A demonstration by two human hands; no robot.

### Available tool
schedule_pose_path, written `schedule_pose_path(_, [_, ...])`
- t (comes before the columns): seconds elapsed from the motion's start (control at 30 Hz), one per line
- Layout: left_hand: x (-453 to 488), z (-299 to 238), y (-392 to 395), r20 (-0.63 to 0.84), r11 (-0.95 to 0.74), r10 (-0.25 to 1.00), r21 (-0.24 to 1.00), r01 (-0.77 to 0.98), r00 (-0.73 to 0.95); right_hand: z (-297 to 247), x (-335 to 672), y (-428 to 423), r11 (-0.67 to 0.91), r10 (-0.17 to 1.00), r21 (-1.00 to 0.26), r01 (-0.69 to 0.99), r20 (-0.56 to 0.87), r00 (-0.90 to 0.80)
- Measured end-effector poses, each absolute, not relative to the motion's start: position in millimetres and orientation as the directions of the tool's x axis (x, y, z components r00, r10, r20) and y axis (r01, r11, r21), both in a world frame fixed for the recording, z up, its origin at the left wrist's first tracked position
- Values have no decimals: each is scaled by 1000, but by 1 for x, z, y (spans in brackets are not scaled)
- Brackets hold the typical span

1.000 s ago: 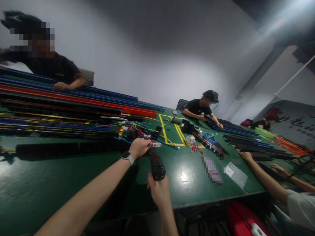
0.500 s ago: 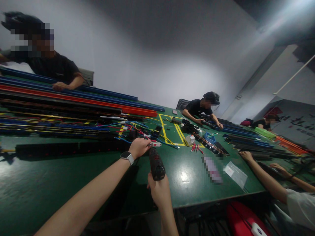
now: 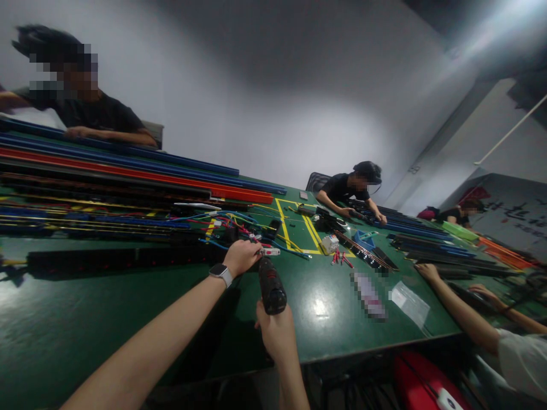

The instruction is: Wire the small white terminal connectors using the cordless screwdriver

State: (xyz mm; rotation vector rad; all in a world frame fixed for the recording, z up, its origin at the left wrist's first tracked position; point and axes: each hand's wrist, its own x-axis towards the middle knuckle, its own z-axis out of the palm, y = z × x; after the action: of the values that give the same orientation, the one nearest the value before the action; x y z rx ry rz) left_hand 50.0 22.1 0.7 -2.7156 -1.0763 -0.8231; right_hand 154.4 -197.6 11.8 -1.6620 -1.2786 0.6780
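Note:
My right hand is wrapped around the grip of a black cordless drill, its front end pointing away from me. Just beyond the drill's tip, the fingers of my left hand, with a watch on the wrist, are closed on a small white circuit breaker with a red mark. The drill's tip meets or nearly meets the breaker; the contact point is too small to make out. Behind my left hand lie blue, red and yellow wires. A long black strip lies to its left.
On the green table are another white breaker block, red-sleeved wire ends, a blurred-out flat item and a clear plastic bag. Long blue and red profiles run along the left. Co-workers sit opposite; another's arms reach in from the right.
My hands, the drill and the breaker stay almost where they were. Across the table at the left, a co-worker's forearm has shifted left along the blue profiles.

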Motion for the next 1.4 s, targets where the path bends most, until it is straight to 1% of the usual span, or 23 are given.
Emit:
schedule_pose_path(0.43, [51, -1, 24, 514, -751, 607, 121, 649, 606, 18, 153, -199, -62, 947, -888, 456, 92, 308])
schedule_pose_path(0.67, [51, 0, 23, 495, -738, 630, 139, 661, 599, 17, 154, -198, -69, 946, -881, 468, 91, 311])
schedule_pose_path(1.23, [51, -1, 23, 487, -730, 640, 143, 668, 595, 13, 155, -198, -53, 943, -873, 485, 116, 312])
schedule_pose_path(1.4, [51, 1, 23, 483, -729, 646, 159, 666, 591, 14, 155, -198, -72, 944, -872, 485, 98, 316])
